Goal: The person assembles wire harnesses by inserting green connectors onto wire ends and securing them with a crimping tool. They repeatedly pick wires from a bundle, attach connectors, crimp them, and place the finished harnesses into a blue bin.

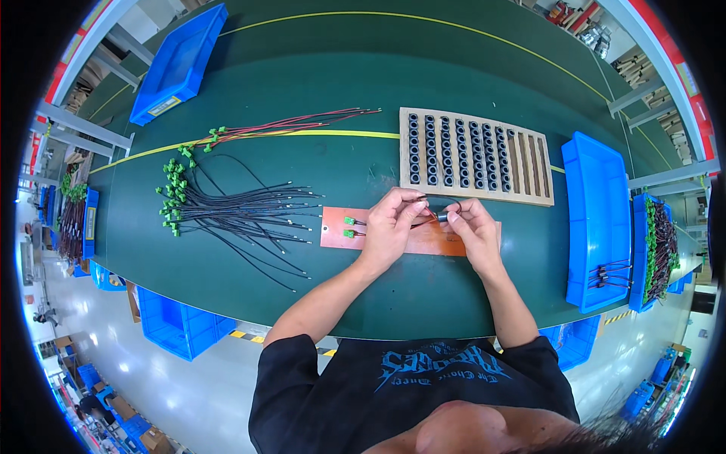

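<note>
A small black cylinder (442, 217) sits over the orange board (435, 244), pinched by the right hand (476, 226), while the left hand (393, 224) has its fingertips together on a dark wire (423, 198) close by. Two green connectors (349, 221) lie on the board's left part. I see black cables (242, 206) left of the board, a wooden rack (491, 195) just beyond it, and a blue tray (597, 197) to its right.
</note>
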